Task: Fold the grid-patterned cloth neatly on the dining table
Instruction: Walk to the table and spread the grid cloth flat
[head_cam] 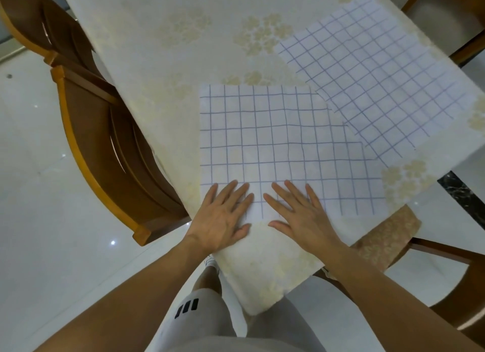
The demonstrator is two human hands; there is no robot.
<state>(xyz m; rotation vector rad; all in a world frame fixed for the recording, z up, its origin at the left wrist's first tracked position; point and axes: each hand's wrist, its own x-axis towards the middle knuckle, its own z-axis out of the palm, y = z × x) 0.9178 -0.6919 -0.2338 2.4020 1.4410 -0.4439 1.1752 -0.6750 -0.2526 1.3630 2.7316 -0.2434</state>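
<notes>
A white cloth with a blue grid (283, 147) lies flat near the table's corner in front of me. Both my hands press on its near edge with straight, spread fingers. My left hand (225, 215) covers the cloth's near left corner. My right hand (301, 215) lies just to its right, thumbs pointing toward each other. A second grid-patterned cloth (380, 73) lies flat farther back on the right, and the near cloth overlaps its corner.
The dining table (162, 50) wears a cream flowered cover whose corner hangs toward my legs. Two wooden chairs (110, 147) stand along the left side. Another chair (388, 236) sits at the right, partly under the table. Glossy white floor surrounds them.
</notes>
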